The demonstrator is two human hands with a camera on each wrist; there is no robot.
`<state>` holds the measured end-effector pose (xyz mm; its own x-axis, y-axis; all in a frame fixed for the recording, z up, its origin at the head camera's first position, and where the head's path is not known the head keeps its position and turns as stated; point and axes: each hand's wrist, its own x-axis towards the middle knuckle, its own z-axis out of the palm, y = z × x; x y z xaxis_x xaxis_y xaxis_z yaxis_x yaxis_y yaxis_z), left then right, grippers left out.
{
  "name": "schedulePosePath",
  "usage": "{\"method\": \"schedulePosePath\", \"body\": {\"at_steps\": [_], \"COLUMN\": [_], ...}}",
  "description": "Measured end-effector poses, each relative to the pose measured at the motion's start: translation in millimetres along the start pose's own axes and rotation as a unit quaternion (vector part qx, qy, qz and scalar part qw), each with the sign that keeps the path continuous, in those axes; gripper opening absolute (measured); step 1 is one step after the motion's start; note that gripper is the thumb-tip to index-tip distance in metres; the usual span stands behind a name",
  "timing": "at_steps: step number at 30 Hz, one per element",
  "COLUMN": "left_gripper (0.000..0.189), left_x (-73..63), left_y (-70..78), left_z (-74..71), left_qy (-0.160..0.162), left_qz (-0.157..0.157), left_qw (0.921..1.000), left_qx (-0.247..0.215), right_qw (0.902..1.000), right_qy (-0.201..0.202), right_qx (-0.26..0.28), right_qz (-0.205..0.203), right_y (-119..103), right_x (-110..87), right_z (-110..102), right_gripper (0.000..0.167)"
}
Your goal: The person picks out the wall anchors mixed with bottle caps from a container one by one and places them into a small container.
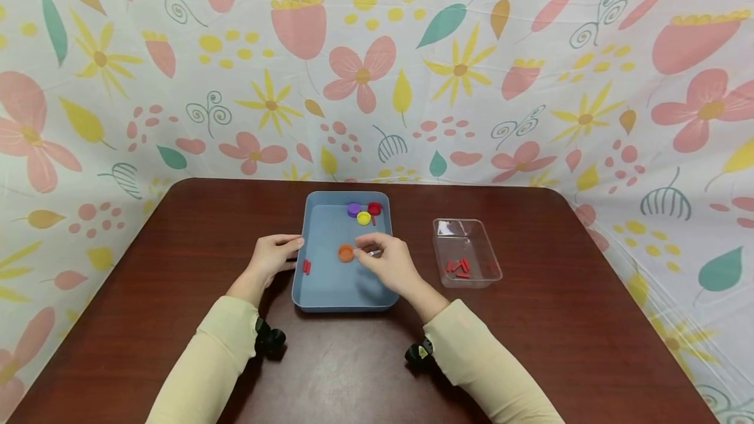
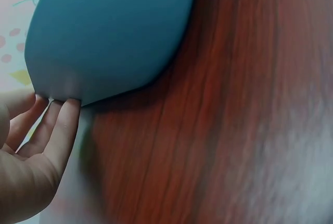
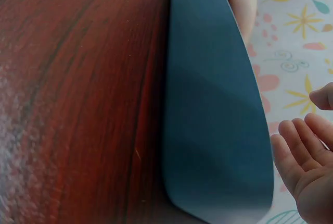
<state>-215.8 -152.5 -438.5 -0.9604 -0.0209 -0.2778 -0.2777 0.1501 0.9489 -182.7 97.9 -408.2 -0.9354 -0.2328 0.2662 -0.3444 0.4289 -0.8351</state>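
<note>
A blue-grey tray [image 1: 330, 293] lies on the table, its left side in the grip of my left hand [image 1: 272, 257]. That thumb lies over the rim, and the fingers [image 2: 65, 125] touch the outer wall in the left wrist view. Over the tray hovers my right hand [image 1: 389, 260], beside an orange round cap [image 1: 345, 253]. In the right wrist view its thumb and fingers [image 3: 289, 156] stand apart, holding nothing visible. A small whitish spot near these fingers is too small to identify. Purple [image 1: 353, 210], yellow [image 1: 364, 218] and red [image 1: 374, 209] caps sit at the tray's far right.
Small red sticks [image 1: 306, 267] lie at the tray's left, and another red stick [image 1: 374, 220] is by the caps. Right of the tray stands a clear plastic box [image 1: 480, 247] with several red sticks [image 1: 458, 267]. A patterned cloth [image 1: 377, 84] hangs behind the brown table [image 1: 530, 345].
</note>
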Motion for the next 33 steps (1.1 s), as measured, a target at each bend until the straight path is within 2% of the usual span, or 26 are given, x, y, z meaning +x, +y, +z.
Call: {"method": "schedulePosePath", "body": {"at_steps": [5, 11, 20, 33], "left_gripper": [0.039, 0.039, 0.04, 0.041], "left_x": [-1.1, -0.3, 0.6, 0.0], "left_y": [0.5, -0.2, -1.5, -1.8], "left_z": [4.8, 5.4, 4.9, 4.3], "left_qy": [-0.002, 0.0, 0.0, -0.004], "left_qz": [0.003, -0.004, -0.01, -0.011], "left_qw": [1.0, 1.0, 0.9999, 0.9999], "left_qx": [0.002, -0.001, 0.003, 0.008], "right_qw": [0.9998, 0.9991, 0.996, 0.9918], "right_qy": [-0.015, -0.042, -0.084, -0.12], "right_qx": [0.008, -0.003, -0.023, -0.045], "right_qz": [0.012, -0.004, -0.016, 0.003], "right_y": [-1.0, -1.7, -4.3, -7.8], "right_x": [-0.4, 0.5, 3.4, 6.0], "right_z": [5.0, 16.8, 39.3, 59.3], "right_gripper": [0.022, 0.022, 0.033, 0.037]}}
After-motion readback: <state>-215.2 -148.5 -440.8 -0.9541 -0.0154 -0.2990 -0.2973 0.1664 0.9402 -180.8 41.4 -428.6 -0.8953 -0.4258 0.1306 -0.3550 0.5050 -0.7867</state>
